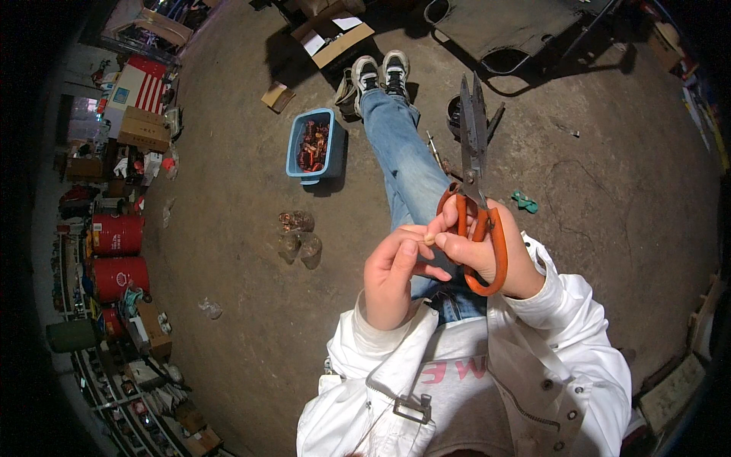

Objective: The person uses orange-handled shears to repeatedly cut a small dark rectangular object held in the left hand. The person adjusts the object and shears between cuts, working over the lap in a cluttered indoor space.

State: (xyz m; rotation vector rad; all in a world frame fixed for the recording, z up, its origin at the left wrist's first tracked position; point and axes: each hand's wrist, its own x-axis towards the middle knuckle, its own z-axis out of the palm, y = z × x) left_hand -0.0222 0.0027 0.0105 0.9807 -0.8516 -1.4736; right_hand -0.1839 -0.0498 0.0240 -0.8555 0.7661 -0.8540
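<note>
My right hand (514,259) is closed on large shears with orange handles (497,282), their dark blades (473,129) pointing away from me, slightly apart. Its thumb and a finger also pinch a small beige piece (430,238) beside the handles. My left hand (392,274) meets it from the left, thumb and index closed on what looks like a thin wire at the beige piece, other fingers loosely curled. My outstretched legs in jeans (392,145) lie beneath.
A blue tub (329,166) of copper-coloured scrap and small lumpy bundles (301,240) lie left of my legs. A dark container (457,118) and green cloth (525,202) are to the right. Cartons (343,46) and a dark frame (495,30) stand beyond; red drums (114,278) and shelving line the left.
</note>
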